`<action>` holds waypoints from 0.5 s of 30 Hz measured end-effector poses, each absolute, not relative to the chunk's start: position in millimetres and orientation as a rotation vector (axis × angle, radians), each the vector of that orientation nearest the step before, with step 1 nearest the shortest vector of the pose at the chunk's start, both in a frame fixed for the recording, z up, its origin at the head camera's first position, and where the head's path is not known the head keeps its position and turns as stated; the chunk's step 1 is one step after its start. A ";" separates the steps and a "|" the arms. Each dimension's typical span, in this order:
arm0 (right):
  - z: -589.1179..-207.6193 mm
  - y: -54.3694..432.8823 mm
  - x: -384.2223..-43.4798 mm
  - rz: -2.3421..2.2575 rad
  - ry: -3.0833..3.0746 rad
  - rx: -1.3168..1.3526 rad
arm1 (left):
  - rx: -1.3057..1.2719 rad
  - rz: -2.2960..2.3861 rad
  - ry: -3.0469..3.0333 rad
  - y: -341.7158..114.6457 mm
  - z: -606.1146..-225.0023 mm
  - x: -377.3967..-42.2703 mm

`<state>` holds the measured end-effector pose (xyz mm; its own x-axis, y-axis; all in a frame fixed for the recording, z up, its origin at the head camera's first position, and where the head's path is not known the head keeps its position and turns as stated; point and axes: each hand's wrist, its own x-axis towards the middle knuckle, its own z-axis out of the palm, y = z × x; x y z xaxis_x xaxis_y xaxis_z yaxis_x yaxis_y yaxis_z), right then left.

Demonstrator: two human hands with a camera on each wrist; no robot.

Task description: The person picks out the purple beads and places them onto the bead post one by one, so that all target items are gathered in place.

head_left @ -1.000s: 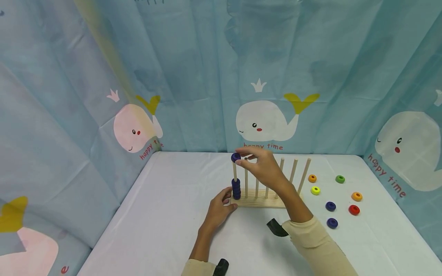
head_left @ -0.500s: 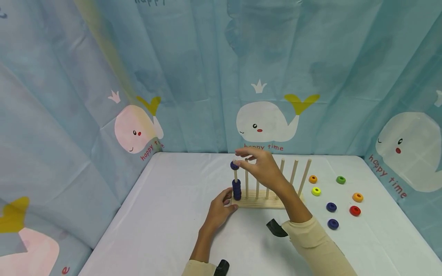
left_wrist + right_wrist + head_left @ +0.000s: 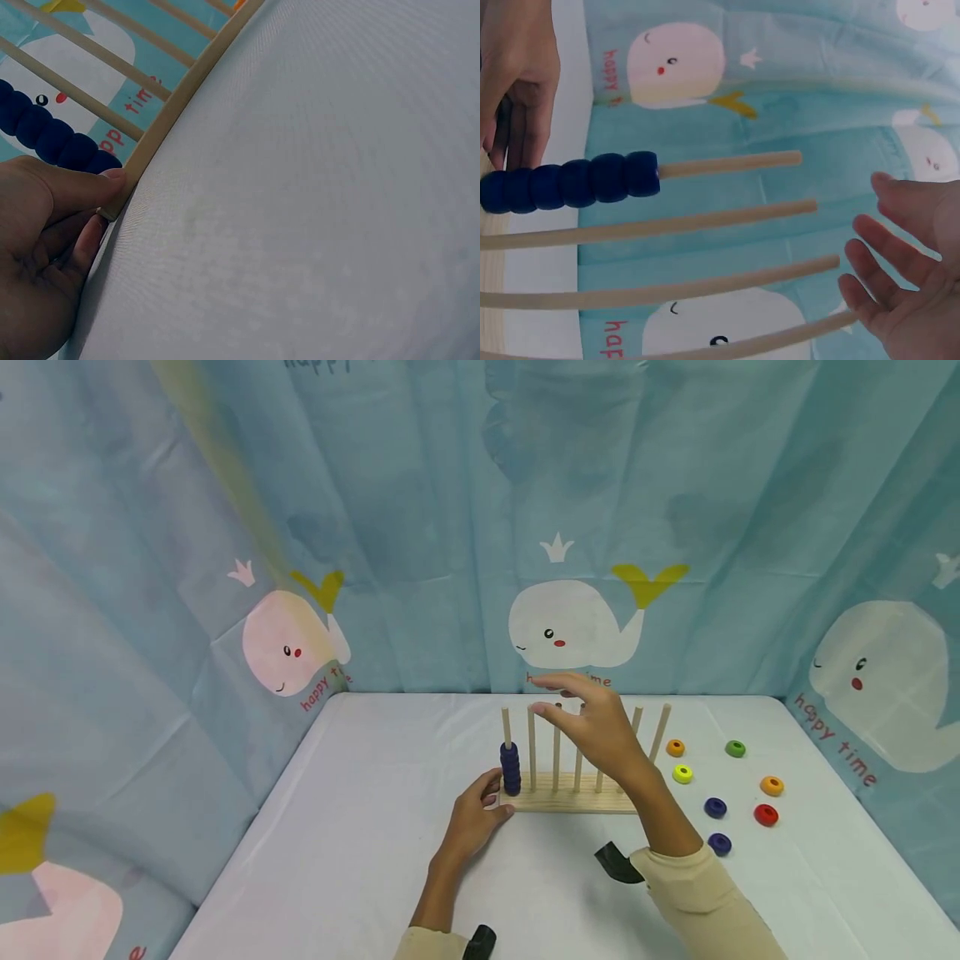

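Note:
A wooden peg rack (image 3: 570,804) with several upright pegs stands at the middle of the table. Its leftmost peg bears a stack of dark blue beads (image 3: 577,182); the top of that peg sticks out bare. My left hand (image 3: 472,814) grips the left end of the rack's base, the thumb (image 3: 112,176) on its front edge beside the lowest bead. Over the pegs' tips my right hand (image 3: 592,722) hovers with nothing in it, thumb and fingers spread apart. In the right wrist view the fingers (image 3: 885,240) lie past the peg ends.
Loose beads lie right of the rack: two orange, one yellow (image 3: 682,774), one green (image 3: 736,748), one red (image 3: 766,815) and two dark blue (image 3: 716,808). A white cloth (image 3: 360,827) covers the table. Behind it hangs a blue whale-print curtain (image 3: 420,610).
The blue bead at the leftmost peg's tip has slid down onto the stack. My right hand has let go of it and moved right. The left hand stays on the base.

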<state>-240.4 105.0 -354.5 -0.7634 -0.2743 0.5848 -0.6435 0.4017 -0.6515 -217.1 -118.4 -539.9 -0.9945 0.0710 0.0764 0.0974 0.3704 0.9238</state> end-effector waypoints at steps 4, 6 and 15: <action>-355.7 115.3 -236.1 1.310 -2.260 0.755 | -0.147 -1.732 -2.586 -117.9 -539.6 -217.3; -356.7 121.3 -233.6 1.311 -2.245 0.740 | -0.136 -1.737 -2.585 -117.5 -539.2 -217.5; -364.6 153.2 -223.4 1.322 -2.142 0.674 | -0.156 -1.736 -2.572 -117.3 -540.1 -218.2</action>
<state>-223.4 153.2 -364.6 -0.7351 -0.1362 0.6641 -0.6547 0.3970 -0.6433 -218.2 -117.3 -540.1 -0.9944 0.0639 0.0847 0.1025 0.3710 0.9230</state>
